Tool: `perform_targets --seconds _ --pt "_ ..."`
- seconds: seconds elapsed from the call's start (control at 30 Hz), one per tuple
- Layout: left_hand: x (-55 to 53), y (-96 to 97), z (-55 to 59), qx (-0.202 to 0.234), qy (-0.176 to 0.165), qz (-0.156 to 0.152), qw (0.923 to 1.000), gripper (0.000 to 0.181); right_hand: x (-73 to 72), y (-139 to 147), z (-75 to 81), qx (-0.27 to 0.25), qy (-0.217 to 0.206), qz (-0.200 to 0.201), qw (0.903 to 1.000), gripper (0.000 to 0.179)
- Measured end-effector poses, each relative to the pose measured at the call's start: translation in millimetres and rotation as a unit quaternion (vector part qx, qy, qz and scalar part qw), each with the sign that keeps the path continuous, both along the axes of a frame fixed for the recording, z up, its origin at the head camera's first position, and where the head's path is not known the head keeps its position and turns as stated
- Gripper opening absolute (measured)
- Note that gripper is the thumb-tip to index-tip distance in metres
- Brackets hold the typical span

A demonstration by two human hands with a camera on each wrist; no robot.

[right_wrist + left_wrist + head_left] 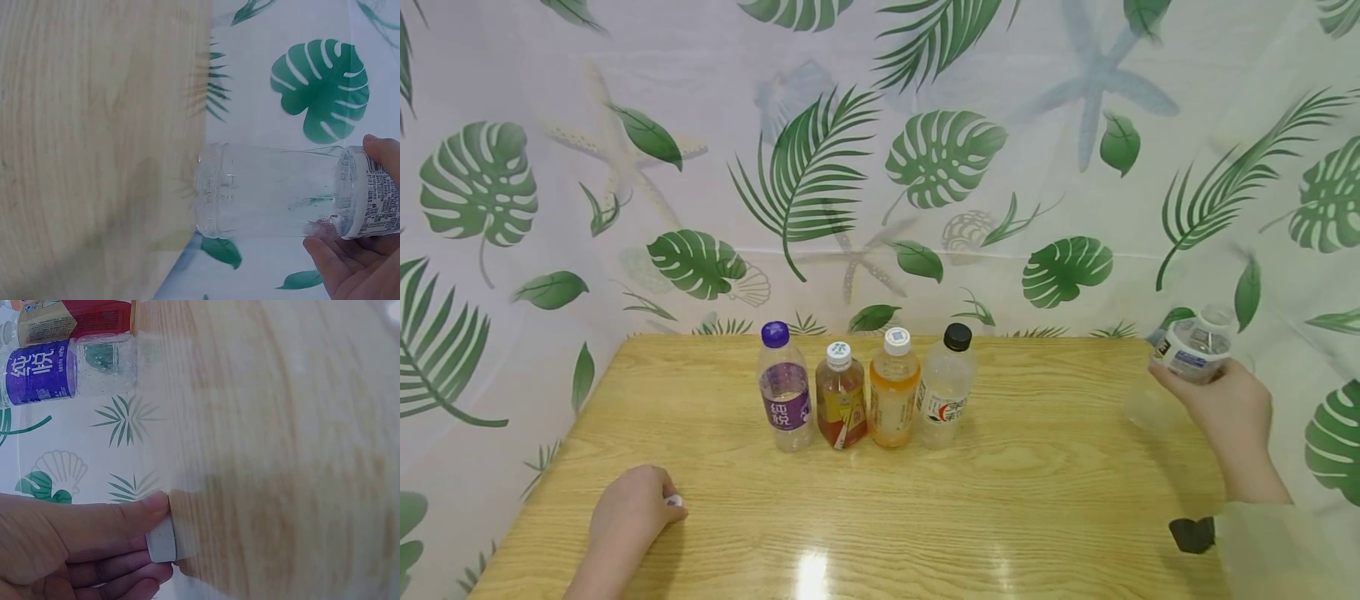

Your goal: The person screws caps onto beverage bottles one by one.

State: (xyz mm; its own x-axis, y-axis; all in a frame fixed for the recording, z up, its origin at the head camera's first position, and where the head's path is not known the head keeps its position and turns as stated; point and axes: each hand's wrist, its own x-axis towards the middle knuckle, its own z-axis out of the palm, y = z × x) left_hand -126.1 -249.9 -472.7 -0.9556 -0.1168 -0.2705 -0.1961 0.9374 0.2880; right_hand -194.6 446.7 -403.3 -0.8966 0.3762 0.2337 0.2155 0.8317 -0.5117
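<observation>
At the table's left side, my left hand [632, 508] pinches a small white bottle cap [162, 540] between thumb and fingers, close over the wood. My right hand [1232, 408] grips a clear plastic bottle [275, 190] round its labelled upper part, near the table's right edge. This bottle stands roughly upright with its base low by the tabletop, and its clear neck shows no cap in the head view. Part of its label is hidden by my fingers.
Several bottles stand in a row at the back middle: a purple-capped one [786, 400], a brown drink [841, 400], an orange-labelled one [894, 400] and a black-capped one [946, 400]. A leaf-print cloth [970, 275] surrounds the wooden table [1037, 492].
</observation>
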Motion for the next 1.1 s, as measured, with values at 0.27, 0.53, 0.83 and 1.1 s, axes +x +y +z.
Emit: perform_targets --seconds 0.27,0.53,0.83,1.1 --pt "-0.1 -1.8 -1.5 0.001 0.001 0.0 1.0 0.026 3.7 -28.8 20.4 0.004 0.038 0.04 0.9985 0.069" --pt "-0.4 -1.6 -1.2 -0.001 -0.002 0.001 1.0 0.026 12.4 -64.2 42.8 -0.002 0.055 0.068 0.9961 0.068" --pt "0.0 -0.5 2.2 0.003 -0.006 0.003 1.0 0.024 19.2 -97.4 61.3 -0.015 0.055 0.103 0.9931 0.07" --pt "1.0 0.4 2.7 0.005 -0.001 0.001 1.0 0.025 28.7 -125.0 69.0 -0.019 0.064 0.136 0.9885 0.064"
